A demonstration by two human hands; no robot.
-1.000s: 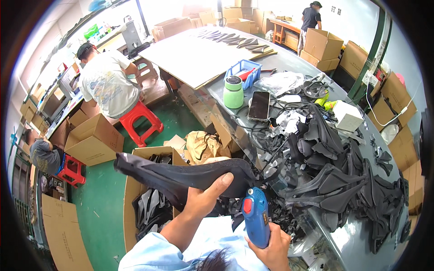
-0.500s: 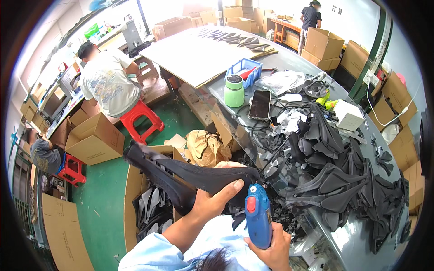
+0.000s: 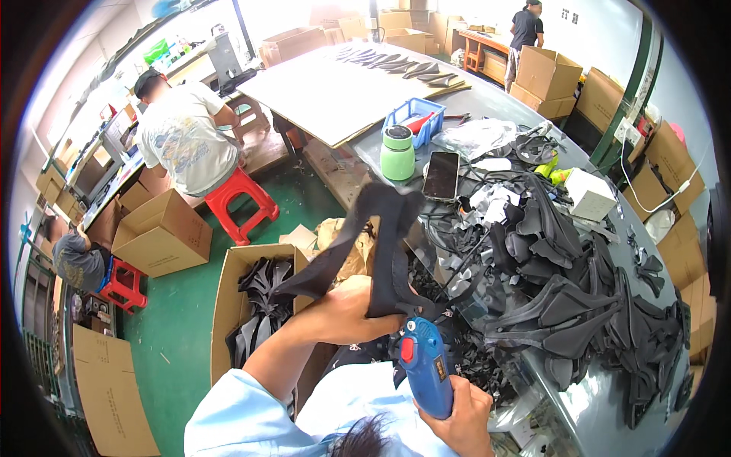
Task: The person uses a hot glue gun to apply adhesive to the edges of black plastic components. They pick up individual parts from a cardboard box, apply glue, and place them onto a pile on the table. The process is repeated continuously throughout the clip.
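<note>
Black piece (image 3: 390, 266), seemingly unfinished, is being held by left hand (image 3: 346, 316); right hand (image 3: 466, 419) is gripping blue tool (image 3: 429, 373); heaped pieces (image 3: 560, 308) are perhaps waiting.

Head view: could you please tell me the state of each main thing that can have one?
Black piece: raised, held in the left hand
Blue tool: held in the right hand
Phone: screen up, dark
Green bottle: upright, lid on
Blue basket: open, red item inside
Near carton: open, dark pieces inside
</note>
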